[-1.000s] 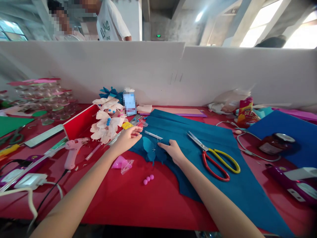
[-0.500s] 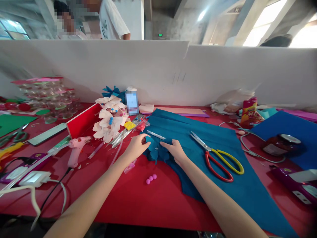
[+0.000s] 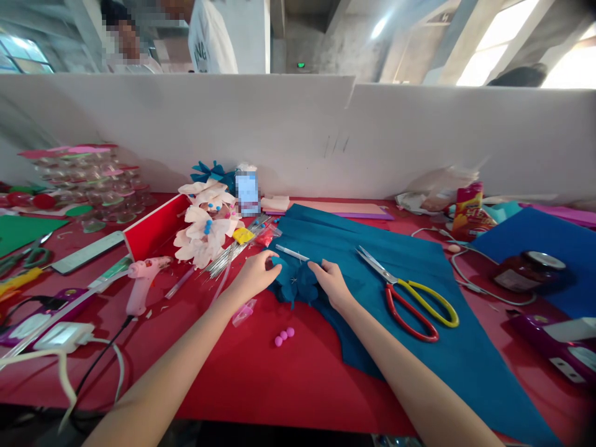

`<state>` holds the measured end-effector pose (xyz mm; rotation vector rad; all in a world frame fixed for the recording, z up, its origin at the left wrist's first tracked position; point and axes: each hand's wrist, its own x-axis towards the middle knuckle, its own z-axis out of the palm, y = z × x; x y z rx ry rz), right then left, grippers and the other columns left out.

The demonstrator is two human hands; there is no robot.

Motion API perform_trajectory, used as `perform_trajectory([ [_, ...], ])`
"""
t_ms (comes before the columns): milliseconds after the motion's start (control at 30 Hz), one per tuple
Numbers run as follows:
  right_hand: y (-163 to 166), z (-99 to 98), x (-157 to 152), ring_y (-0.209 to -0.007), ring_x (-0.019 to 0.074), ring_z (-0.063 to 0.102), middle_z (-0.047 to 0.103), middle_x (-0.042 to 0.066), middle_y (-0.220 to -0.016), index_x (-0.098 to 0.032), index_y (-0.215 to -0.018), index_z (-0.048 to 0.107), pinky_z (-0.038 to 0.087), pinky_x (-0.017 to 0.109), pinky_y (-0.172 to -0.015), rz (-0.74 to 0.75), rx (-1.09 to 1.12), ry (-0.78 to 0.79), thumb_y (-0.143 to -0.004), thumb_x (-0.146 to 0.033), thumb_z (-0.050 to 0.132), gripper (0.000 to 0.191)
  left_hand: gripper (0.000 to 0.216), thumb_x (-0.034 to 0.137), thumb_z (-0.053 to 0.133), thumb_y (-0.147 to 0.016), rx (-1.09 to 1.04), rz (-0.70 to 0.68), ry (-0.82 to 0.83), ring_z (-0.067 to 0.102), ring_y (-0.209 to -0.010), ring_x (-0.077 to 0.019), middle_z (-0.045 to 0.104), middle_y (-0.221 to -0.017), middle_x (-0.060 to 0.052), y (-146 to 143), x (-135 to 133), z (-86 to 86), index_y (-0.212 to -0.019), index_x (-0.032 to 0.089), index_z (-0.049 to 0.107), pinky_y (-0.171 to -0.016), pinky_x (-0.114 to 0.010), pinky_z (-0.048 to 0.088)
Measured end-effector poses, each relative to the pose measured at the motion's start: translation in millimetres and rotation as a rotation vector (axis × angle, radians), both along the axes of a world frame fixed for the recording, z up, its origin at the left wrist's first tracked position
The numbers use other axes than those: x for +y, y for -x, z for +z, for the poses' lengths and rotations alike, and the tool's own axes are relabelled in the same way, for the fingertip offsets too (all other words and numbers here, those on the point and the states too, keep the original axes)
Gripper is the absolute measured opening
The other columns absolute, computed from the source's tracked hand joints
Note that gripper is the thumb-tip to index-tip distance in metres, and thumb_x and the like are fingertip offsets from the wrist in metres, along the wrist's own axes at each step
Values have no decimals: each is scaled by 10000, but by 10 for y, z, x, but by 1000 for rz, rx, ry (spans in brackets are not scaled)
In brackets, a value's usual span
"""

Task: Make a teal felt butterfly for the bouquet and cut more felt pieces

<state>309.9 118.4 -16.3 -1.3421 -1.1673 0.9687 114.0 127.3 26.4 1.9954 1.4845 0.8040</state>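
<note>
Between my hands is a blue felt flower (image 3: 294, 287) with thin white strands at its centre. My left hand (image 3: 257, 273) pinches its left edge between thumb and fingers. On the other side, my right hand (image 3: 331, 284) has thumb and fingers closed on a right-hand petal. Under and beyond the flower spreads a large blue felt sheet (image 3: 410, 248). A white pen-like stick (image 3: 291, 252) lies just behind the flower. Scissors (image 3: 393, 280) with one red and one yellow handle rest on the sheet, right of my right hand. Several pink balls (image 3: 284, 337) lie nearer to me.
At left lie a pink glue gun (image 3: 142, 282), a power strip (image 3: 35, 326) with cables, and stacked clear jars (image 3: 93, 180). Cream felt flowers (image 3: 205, 226) and thin wires (image 3: 223, 261) are behind my left hand. A lidded jar (image 3: 528, 272) stands at right. A white partition (image 3: 298, 136) closes the back.
My right thumb has shifted slightly right, away from the flower's centre, showing more of its right petals. My left hand is almost unmoved. Behind the partition, a person in white has moved a little.
</note>
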Motion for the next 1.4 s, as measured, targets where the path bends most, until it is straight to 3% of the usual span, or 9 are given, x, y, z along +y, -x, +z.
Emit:
perform_trajectory([
  [233,-109,51,8,-661,161,506,607,23,-723,-167,-784,655,386,265,-594,-29,-30,-71,-729,-449,580,296,278,305,540,-789,-41,64,-39,655,-884,-203,688,-1021,-68,326,46,207,-1015,171,630,-767,-304,524],
  [433,-216,59,9,-629,144,439,547,17,-725,-154,-872,629,349,256,-558,-171,-35,-137,-740,-426,544,314,211,247,515,-776,46,95,-104,660,-832,-216,710,-892,-64,595,90,372,-919,172,651,-799,-343,513],
  [533,-254,52,25,-618,139,423,522,5,-716,-171,-883,591,332,253,-545,-199,-44,-149,-761,-439,518,303,178,252,523,-782,127,21,-96,667,-804,-224,720,-861,-62,642,130,340,-853,191,674,-770,-335,511],
  [700,-232,89,12,-595,131,416,503,-11,-618,-177,-627,567,324,256,-546,27,-131,-111,-696,-498,656,340,134,185,590,-750,277,-215,-35,670,-829,-235,727,-851,-49,471,283,125,-798,221,710,-767,-316,497],
  [833,-247,154,-11,-536,111,358,414,-40,-559,-188,-597,512,278,251,-499,88,-166,-91,-698,-555,647,404,108,194,649,-766,368,-314,-33,628,-961,-243,684,-992,-78,265,391,-67,-857,200,707,-865,-339,469],
  [1000,-380,183,16,-474,94,298,326,-63,-509,-201,-577,441,230,246,-454,70,-214,-93,-728,-553,615,420,273,317,571,-896,468,-331,24,602,-970,-206,594,-1141,-83,144,415,-151,-1122,162,582,-827,-410,511],
  [1133,-467,203,36,-576,150,462,533,13,-644,-175,-738,592,369,273,-528,-36,-281,-146,-777,-509,572,337,254,293,558,-904,486,-194,10,606,-959,-209,598,-1119,-87,148,313,15,-1118,158,575,-817,-404,511],
  [1267,-327,427,-190,-1006,274,532,613,129,-1077,-182,-1074,614,407,426,-861,-165,-639,-510,-858,-374,545,298,163,142,417,-925,414,5,-106,612,-968,-289,621,-968,-158,147,-18,274,-950,130,578,-807,-405,465],
  [1400,79,742,-586,-1192,283,478,583,121,-1264,-211,-1246,548,272,507,-1012,184,-1270,-897,-934,-152,459,330,108,210,436,-924,258,-75,-147,639,-846,-212,658,-892,-60,86,-478,333,-880,219,535,-730,-303,482],
])
